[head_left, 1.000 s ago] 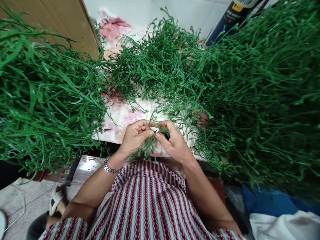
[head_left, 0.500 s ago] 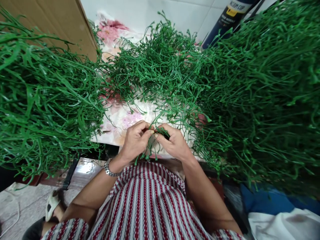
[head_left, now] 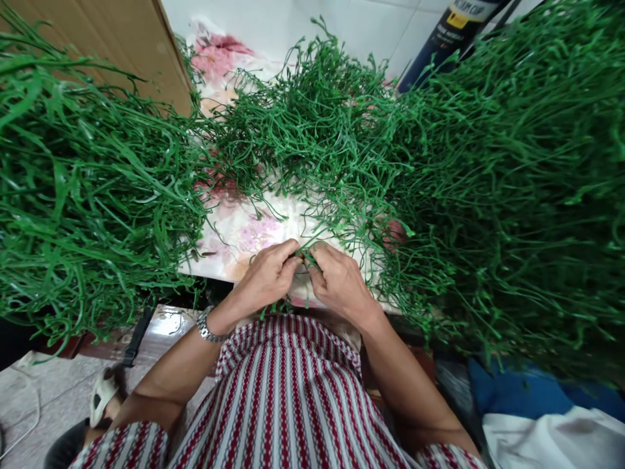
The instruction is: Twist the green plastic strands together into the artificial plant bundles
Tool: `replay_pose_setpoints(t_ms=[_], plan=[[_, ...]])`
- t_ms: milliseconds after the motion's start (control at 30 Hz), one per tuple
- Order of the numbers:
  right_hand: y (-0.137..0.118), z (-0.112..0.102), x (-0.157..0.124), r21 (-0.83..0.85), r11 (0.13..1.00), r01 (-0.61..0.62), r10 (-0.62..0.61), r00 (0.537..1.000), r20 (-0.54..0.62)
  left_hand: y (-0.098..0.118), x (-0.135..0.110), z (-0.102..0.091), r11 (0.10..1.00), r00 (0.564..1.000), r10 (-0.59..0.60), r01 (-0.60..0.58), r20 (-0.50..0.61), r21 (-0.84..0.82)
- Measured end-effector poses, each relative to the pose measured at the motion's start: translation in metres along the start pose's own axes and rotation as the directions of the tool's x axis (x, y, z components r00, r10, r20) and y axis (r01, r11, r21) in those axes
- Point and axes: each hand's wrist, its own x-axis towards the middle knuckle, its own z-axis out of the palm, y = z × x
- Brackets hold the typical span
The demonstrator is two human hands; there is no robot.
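Note:
My left hand (head_left: 271, 272), a metal watch (head_left: 209, 327) at its wrist, pinches green, plastic-looking stems (head_left: 312, 242) between thumb and fingers. Close beside it, my right hand (head_left: 338, 279) is closed on the same stems, knuckles up. The fingertips of both hands almost meet in front of my striped shirt. A few stem ends with small knobs hang below my left hand. How the stems are joined between the fingers is hidden.
Large heaps of green stems lie left (head_left: 97, 195) and right (head_left: 512, 195), with a smaller pile (head_left: 322, 124) at the back of the flowered table cover (head_left: 258, 228). Behind stand a cardboard box (head_left: 112, 45) and a dark blue cylinder (head_left: 434, 49).
Both hands have turned slightly, and the fingers of my right hand have curled further over the stems. The bunch seen in its palm earlier is now mostly covered.

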Motion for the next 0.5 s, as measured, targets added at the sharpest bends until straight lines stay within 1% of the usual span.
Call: replay_pose_setpoints(t_ms=[100,233,367,433,500], plan=[[0.001,0.001,-0.001,0.147,0.988,-0.038,0.037,0.999,0.010,0.000,-0.001,0.002,0.998,1.000,-0.005,0.005,-0.005,-0.063],[-0.001,0.003,-0.003,0.297,0.946,-0.131,0.126,0.991,0.034,-0.002,0.000,0.004,0.989,0.999,-0.037,0.039,0.012,-0.146],[-0.004,0.004,-0.005,0.357,0.917,-0.179,0.191,0.982,0.004,-0.005,-0.002,0.010,0.942,0.993,-0.115,0.103,-0.020,-0.319],[-0.004,0.004,-0.005,0.389,0.904,-0.176,0.190,0.982,0.003,-0.005,-0.004,0.014,0.908,0.986,-0.160,0.127,-0.052,-0.399],[-0.004,0.004,-0.005,0.396,0.904,-0.160,0.176,0.984,-0.002,-0.004,-0.005,0.016,0.887,0.979,-0.190,0.141,-0.069,-0.440]])
